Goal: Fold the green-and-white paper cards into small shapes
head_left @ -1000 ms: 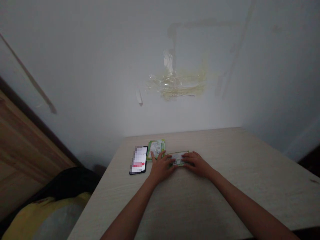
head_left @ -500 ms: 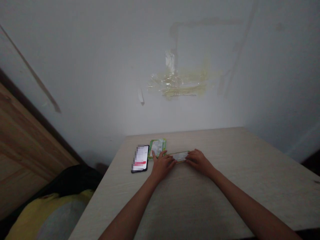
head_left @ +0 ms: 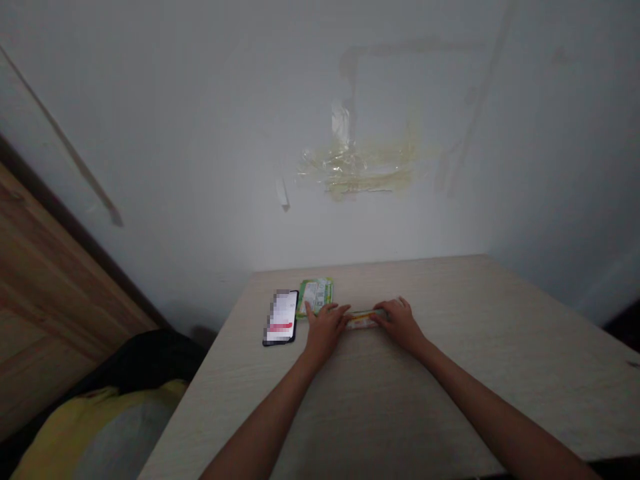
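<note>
Between my hands, near the middle of the table, is a small printed packet (head_left: 363, 321). White, orange and reddish print faces me, with a thin green edge along the top. My left hand (head_left: 326, 331) grips its left end with the fingers curled, the thumb side reaching toward a green and white printed packet (head_left: 316, 296). Closed on the right end is my right hand (head_left: 400, 323). Both ends of the held packet are covered by fingers. The green and white packet lies flat just behind my left hand, which hides its lower edge.
A phone (head_left: 281, 319) with a lit screen lies left of the green packet. The pale wooden table (head_left: 430, 427) meets a wall (head_left: 200, 167) with peeling tape (head_left: 357, 167). Yellow and grey fabric (head_left: 115, 427) is at lower left, below wooden boards (head_left: 40, 280).
The held packet has turned over or tilted between my hands: its whitish face has given way to an orange and reddish one. My hands have shifted only slightly.
</note>
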Tool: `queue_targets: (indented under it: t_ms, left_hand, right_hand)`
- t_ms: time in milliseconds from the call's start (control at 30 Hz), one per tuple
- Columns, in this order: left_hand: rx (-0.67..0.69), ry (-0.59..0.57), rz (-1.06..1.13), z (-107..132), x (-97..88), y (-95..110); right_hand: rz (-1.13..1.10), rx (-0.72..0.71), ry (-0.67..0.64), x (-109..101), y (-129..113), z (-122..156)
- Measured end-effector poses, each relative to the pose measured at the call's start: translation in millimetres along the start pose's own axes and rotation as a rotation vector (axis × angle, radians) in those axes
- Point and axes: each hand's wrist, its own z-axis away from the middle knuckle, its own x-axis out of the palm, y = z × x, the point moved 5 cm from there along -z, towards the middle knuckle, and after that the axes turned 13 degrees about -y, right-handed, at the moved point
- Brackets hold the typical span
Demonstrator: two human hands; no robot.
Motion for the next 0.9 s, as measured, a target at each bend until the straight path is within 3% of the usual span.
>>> queue_targets:
  t_ms: [367,633,767,900]
  left_hand:
    - [-0.025,-0.034,0.043,-5,3.7,0]
    - [0.01,-0.06,0.023,-5,2.9,6]
    - [0.021,-0.065,0.018,-6,4.6,5]
    - [0.05,-0.082,0.031,-6,7.2,3]
  right_hand:
    - [0.058,0.083,0.047,-1,-6,1]
    - [0.105,-0.104,0.103,-12,-24,5]
    - [0.155,-0.234,0.055,-11,-34,9]
    - [0.152,-0.255,0.001,-9,-36,8]
